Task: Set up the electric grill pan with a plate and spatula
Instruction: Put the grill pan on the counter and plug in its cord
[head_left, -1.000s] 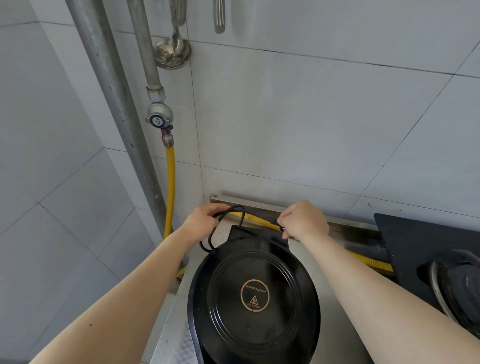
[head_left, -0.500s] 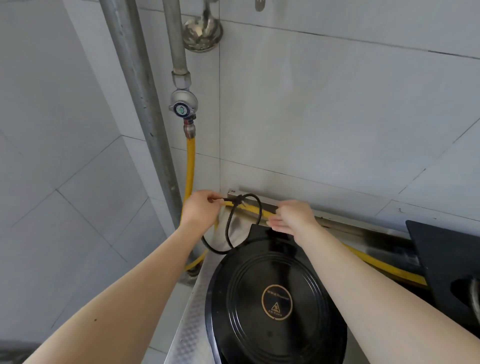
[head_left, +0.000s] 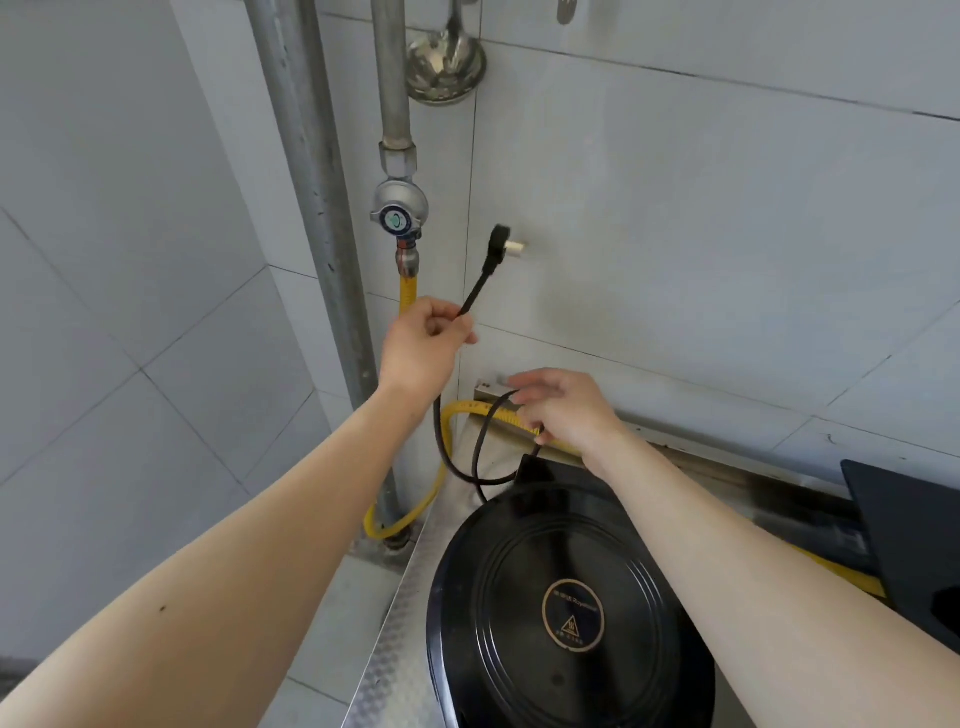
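Observation:
The black round electric grill pan (head_left: 561, 613) sits shut on the steel counter (head_left: 384, 654), a gold emblem on its lid. Its black power cord (head_left: 457, 457) loops up from the pan's back edge. My left hand (head_left: 423, 345) is raised above the counter's back left corner, pinching the cord just below the black plug (head_left: 496, 249), which points up toward the tiled wall with its prongs facing right. My right hand (head_left: 563, 410) hovers behind the pan with a loop of the cord in its fingers. No plate or spatula is in view.
A yellow gas hose (head_left: 410, 514) runs from a valve (head_left: 399, 213) on a grey pipe, along the counter's back. A thicker pipe (head_left: 311, 208) stands in the corner. A steel ladle (head_left: 444, 65) hangs on the wall. A black stove top (head_left: 904, 525) lies at right.
My left hand has lifted from the counter's back edge, pulling the cord free so the plug now stands up in the air. My right hand loosened over the cord loop. The camera tilted up-left.

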